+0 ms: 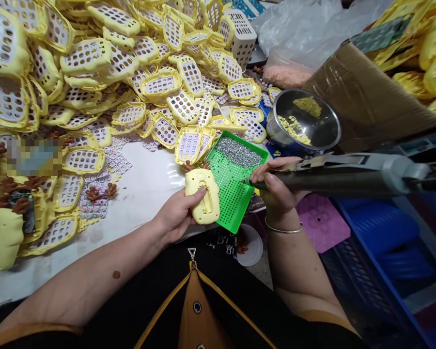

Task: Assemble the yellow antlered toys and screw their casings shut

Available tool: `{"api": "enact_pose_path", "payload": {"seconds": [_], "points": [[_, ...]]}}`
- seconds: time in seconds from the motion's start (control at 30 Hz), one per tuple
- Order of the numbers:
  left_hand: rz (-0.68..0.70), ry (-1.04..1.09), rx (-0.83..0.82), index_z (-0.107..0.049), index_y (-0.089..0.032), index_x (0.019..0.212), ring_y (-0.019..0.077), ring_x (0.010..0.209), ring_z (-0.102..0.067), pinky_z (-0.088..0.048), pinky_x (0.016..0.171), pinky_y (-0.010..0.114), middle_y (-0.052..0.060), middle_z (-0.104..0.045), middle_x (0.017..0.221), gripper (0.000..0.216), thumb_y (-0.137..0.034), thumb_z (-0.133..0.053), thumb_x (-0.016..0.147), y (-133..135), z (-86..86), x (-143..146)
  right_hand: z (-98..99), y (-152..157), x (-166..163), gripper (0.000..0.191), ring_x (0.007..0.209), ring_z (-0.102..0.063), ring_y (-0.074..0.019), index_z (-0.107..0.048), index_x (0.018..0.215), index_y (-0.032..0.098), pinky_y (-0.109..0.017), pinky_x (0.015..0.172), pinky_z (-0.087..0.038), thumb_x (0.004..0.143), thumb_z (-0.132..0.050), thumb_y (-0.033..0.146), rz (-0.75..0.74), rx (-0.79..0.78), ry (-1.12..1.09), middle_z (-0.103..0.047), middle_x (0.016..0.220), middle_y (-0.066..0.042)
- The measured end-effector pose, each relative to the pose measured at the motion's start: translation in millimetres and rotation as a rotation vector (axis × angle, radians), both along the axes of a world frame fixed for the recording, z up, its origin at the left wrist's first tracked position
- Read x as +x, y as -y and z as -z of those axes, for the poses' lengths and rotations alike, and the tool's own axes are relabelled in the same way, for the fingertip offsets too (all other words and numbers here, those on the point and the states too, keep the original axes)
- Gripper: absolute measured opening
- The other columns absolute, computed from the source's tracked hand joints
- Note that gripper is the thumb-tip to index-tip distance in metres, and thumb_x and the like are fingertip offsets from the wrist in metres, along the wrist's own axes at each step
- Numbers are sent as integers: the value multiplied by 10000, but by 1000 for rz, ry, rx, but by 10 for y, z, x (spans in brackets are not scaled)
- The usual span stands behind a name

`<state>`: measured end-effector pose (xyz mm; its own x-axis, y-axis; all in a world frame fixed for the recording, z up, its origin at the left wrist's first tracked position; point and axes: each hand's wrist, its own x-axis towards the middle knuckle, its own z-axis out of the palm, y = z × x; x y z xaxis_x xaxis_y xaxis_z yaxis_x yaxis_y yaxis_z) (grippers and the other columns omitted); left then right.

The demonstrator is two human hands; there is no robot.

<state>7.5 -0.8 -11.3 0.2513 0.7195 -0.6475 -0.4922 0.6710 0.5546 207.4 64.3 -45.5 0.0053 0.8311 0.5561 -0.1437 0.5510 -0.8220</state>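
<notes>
My left hand is closed around a small yellow toy casing with brown antlers on top, held back side up over the edge of the white table. My right hand grips a powered screwdriver whose grey body runs off to the right. Its tip points left, toward a green perforated tray with a heap of small silver screws at its far end. The tray lies between my two hands.
A big pile of yellow casing fronts with white keypads covers the table's left and back. A metal bowl with yellow bits, a cardboard box, a white basket and blue crates stand to the right.
</notes>
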Motion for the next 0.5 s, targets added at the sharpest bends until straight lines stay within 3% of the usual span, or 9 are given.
{"api": "enact_pose_path", "payload": {"seconds": [0.13, 0.27, 0.4, 0.5], "points": [[-47, 8, -9, -596, -121, 1107, 224, 787, -684, -591, 613, 351, 150, -702, 1002, 270, -207, -593, 851, 10, -24, 6, -102, 49, -31, 137, 498, -524, -125, -593, 906, 280, -289, 479, -445, 776, -637, 286, 32, -9, -17, -520, 590, 53], [-89, 4, 1, -606, -117, 1102, 216, 783, -685, -590, 645, 354, 147, -703, 1003, 273, -198, -604, 841, 25, -29, 41, -445, 352, -135, 127, 478, -501, -116, -612, 889, 287, -291, 498, -471, 772, -635, 241, 37, 42, -119, -499, 568, 61], [-88, -47, 26, -623, -115, 1093, 204, 727, -681, -570, 594, 316, 145, -710, 972, 299, -207, -643, 809, 34, -11, 102, -769, 758, -259, 134, 453, -534, -127, -646, 927, 247, -309, 463, -487, 793, -642, 242, -165, 5, -141, -527, 554, 45], [-89, -49, 69, -630, -134, 1086, 188, 691, -676, -553, 580, 290, 116, -720, 912, 296, -226, -649, 805, 44, 1, 136, -834, 926, -318, 175, 508, -583, -150, -644, 962, 230, -340, 505, -518, 788, -629, 215, -310, -75, -112, -567, 579, 25]]}}
